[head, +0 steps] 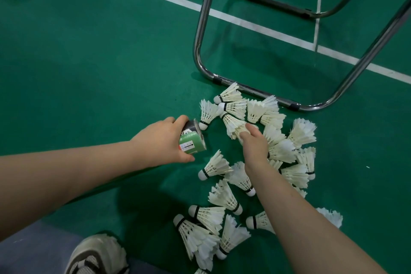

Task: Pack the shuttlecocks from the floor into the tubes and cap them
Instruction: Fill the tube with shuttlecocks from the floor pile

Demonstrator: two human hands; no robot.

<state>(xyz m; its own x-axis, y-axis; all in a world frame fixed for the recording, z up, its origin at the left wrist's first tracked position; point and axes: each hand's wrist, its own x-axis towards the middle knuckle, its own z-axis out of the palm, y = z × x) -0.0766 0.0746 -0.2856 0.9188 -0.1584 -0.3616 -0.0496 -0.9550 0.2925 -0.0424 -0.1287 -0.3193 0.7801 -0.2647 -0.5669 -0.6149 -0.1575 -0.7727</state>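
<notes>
Several white feather shuttlecocks [278, 151] lie scattered in a pile on the green court floor, right of centre and toward the bottom. My left hand [162, 140] grips a green and black tube [192, 138] near its end, held low over the floor just left of the pile. My right hand [253, 142] reaches into the top of the pile, its fingers closed around the feather skirt of one shuttlecock [233, 124]. The tube's opening is turned away, so its contents are hidden.
A chrome tubular chair frame [251, 89] stands on the floor just behind the pile. White court lines [244, 21] cross the floor further back. My shoe [97, 253] and trouser leg are at the bottom left.
</notes>
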